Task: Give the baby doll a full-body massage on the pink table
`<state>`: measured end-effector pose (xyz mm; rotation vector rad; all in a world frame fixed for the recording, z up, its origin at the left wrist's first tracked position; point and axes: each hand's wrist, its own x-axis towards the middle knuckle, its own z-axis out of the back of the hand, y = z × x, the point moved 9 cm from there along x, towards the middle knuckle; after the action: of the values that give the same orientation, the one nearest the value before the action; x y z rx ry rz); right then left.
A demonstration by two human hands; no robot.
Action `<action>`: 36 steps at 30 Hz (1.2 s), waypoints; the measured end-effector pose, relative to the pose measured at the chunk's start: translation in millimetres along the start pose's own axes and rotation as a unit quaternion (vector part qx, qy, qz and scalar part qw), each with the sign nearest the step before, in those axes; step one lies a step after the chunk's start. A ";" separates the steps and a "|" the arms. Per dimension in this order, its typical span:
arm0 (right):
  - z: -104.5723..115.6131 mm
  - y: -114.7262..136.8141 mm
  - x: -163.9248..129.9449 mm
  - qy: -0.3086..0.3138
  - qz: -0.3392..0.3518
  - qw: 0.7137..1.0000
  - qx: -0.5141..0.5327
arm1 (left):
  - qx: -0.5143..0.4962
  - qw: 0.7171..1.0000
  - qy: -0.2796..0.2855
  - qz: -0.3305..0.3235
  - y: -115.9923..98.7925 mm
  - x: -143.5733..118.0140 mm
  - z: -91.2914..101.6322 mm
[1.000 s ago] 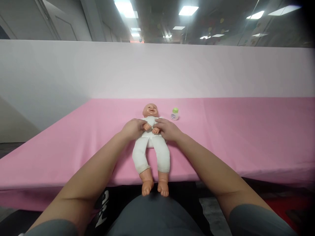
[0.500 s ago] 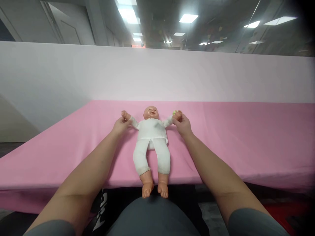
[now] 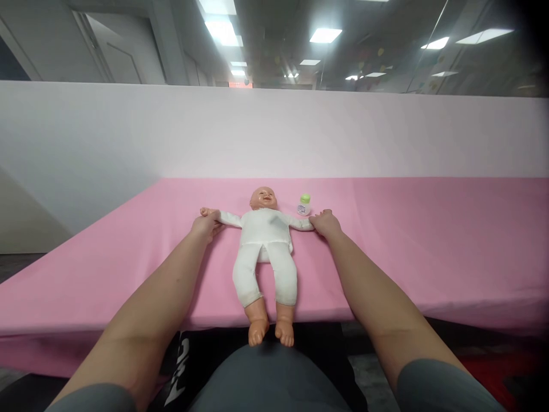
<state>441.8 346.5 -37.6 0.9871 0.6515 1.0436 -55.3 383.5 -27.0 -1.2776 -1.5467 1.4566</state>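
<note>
A baby doll (image 3: 265, 246) in a white suit lies on its back in the middle of the table (image 3: 407, 246), which is covered with a pink cloth. The head of the doll points to 12 o'clock and its bare feet hang over the near edge of the table at 6 o'clock. Both arms of the doll are stretched out flat to the sides, one to 9 o'clock and one to 3 o'clock.

The left hand (image 3: 206, 224) is closed around the small hand of the doll on the 9 o'clock side; the small fingers of the doll show just above it. The right hand (image 3: 326, 223) is closed around the other hand of the doll at the 3 o'clock side, and this small hand is hidden inside the grip. Both hands rest low, on or close to the cloth.

A small clear bottle (image 3: 304, 205) with a green cap stands upright at about 1 o'clock from the head of the doll, near the right hand but apart from it. Behind the table, at 12 o'clock, stands a pale wall panel (image 3: 274, 131).
</note>
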 end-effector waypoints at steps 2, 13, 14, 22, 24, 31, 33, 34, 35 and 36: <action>6.3 1.6 -2.8 -0.033 -0.011 0.998 -0.052 | 0.071 0.996 -0.046 -0.026 -6.0 0.8 13.1; 6.5 1.6 -5.9 -0.029 -0.017 0.997 -0.070 | 0.289 0.942 -0.070 -0.154 -28.1 -10.6 21.1; 7.1 3.0 -7.2 -0.033 -0.016 0.997 -0.062 | 0.290 0.942 -0.071 -0.155 -28.3 -11.7 20.8; -0.3 75.5 -54.1 -0.094 0.181 0.978 0.037 | 0.200 0.933 -0.021 -0.298 -62.7 -64.9 -22.6; -18.4 101.3 -74.1 -0.047 0.268 0.962 0.030 | 0.226 0.917 0.007 -0.327 -66.1 -85.0 -43.7; -79.4 143.5 -132.8 0.147 0.506 0.837 -0.149 | 0.440 0.755 0.225 -0.432 -44.8 -123.4 -115.1; -82.2 145.7 -137.8 0.166 0.527 0.819 -0.157 | 0.454 0.741 0.240 -0.433 -42.4 -121.4 -116.6; -82.9 146.3 -138.9 0.172 0.530 0.815 -0.158 | 0.460 0.736 0.240 -0.434 -42.2 -120.2 -116.2; -83.2 146.7 -139.4 0.174 0.531 0.814 -0.159 | 0.469 0.732 0.235 -0.435 -42.2 -119.3 -115.4; -83.1 146.8 -139.4 0.173 0.529 0.816 -0.158 | 0.479 0.727 0.225 -0.438 -42.5 -118.8 -114.6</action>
<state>259.9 271.5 58.1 0.8417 0.1353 2.2806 78.9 315.0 52.7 -0.1382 -0.6386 0.9162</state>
